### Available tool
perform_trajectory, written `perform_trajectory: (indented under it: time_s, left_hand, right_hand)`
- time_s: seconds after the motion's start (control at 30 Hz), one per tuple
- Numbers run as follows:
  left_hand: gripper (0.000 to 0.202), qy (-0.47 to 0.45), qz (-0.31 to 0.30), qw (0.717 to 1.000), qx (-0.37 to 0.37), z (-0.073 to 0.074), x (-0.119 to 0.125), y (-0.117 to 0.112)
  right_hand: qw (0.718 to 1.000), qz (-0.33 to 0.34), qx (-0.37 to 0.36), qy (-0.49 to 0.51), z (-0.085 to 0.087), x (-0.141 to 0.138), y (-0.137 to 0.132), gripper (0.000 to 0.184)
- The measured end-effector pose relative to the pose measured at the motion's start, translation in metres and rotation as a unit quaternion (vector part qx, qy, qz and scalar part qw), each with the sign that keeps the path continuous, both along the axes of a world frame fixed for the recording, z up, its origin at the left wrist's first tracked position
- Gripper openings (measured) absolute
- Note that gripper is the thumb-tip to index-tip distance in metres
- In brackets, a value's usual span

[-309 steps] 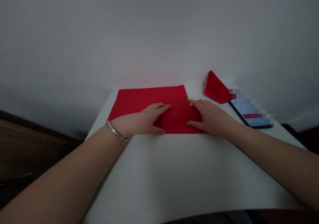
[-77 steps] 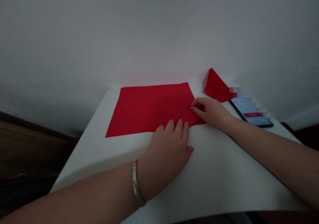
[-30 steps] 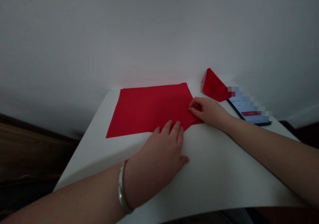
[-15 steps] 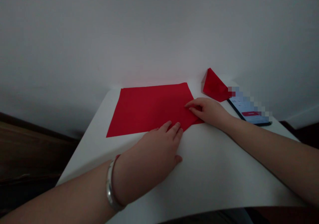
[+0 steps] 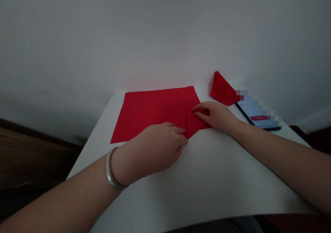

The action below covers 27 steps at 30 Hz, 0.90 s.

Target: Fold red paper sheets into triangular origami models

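Observation:
A small folded piece of red paper (image 5: 194, 123) lies partly over the lower right of a large red sheet (image 5: 152, 107). My left hand (image 5: 160, 141), with a silver bangle at its wrist, is at the folded piece's left edge. Its fingers are drawn together on that edge near the lower corner. My right hand (image 5: 218, 115) holds the folded piece from the right, its thumb and index finger curved over the paper. Its other fingers are mostly hidden.
A standing folded red paper shape (image 5: 222, 89) is at the back right of the white table (image 5: 207, 177). Beside it lies a phone (image 5: 258, 114) with a lit screen, partly pixelated. A pale wall (image 5: 155, 36) rises behind the table.
My left hand has turned and drawn its fingers together at the folded paper's left edge, which now shows more. My right hand has hardly moved.

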<state>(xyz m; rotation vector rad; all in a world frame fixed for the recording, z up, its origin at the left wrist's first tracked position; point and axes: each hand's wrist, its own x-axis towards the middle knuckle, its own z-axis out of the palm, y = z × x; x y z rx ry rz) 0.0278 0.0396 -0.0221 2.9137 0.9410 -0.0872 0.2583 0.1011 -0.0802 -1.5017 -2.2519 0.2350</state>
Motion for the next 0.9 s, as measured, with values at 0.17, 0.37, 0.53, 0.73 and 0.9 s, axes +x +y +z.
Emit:
perform_trajectory:
  time_s: [0.17, 0.37, 0.53, 0.73, 0.9]
  left_hand:
    - [0.033, -0.008, 0.036, 0.995, 0.088, -0.013, 0.007, -0.004]
    - [0.025, -0.020, 0.034, 0.992, 0.124, -0.027, 0.009, 0.000]
    - [0.024, -0.052, 0.013, 0.992, 0.111, -0.032, 0.013, 0.010]
    - [0.032, -0.108, 0.035, 0.988, 0.101, -0.043, 0.014, 0.015]
    - [0.049, -0.107, 0.071, 0.990, 0.055, -0.052, 0.011, 0.017]
  right_hand:
    - [1.000, -0.007, -0.006, 0.002, 0.000, -0.004, 0.001, 0.024]
    - [1.000, -0.005, 0.001, -0.008, 0.000, -0.008, 0.001, 0.024]
    - [1.000, -0.013, 0.007, -0.019, 0.000, -0.008, -0.001, 0.023]
    - [0.999, -0.019, 0.018, -0.032, 0.002, -0.009, -0.004, 0.024]
    - [0.999, -0.020, 0.022, -0.041, 0.003, -0.010, -0.006, 0.024]
